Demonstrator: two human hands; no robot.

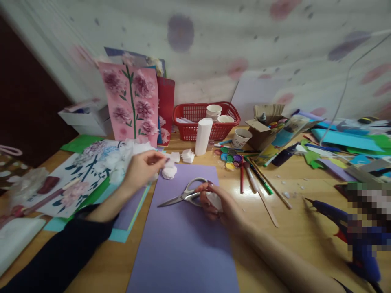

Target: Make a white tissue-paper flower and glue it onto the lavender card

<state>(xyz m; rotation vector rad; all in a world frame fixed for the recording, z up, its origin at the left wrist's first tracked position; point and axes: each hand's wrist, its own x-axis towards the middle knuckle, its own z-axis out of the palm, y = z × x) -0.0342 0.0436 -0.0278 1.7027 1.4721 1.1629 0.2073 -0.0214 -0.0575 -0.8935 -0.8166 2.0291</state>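
My left hand [146, 166] is pinched at the fingertips on a thin white piece of tissue paper, blurred, just above a small round stack of tissue [169, 172]. My right hand [220, 204] has its fingers curled around a white tissue piece [214, 199], partly hidden by them. Beside the right fingers, scissors [180, 197] lie with blades pointing left on a purple sheet [183, 252]. Small stacks of white squares [187, 156] and an upright white roll [203, 136] stand beyond the sheet.
A red basket [186, 131] with paper cups stands at the back. Pink flower artwork [114, 130] leans at left. Paint pots [229, 166], pens and brushes lie right of the sheet. A blue glue gun [332, 213] rests at far right, partly pixelated.
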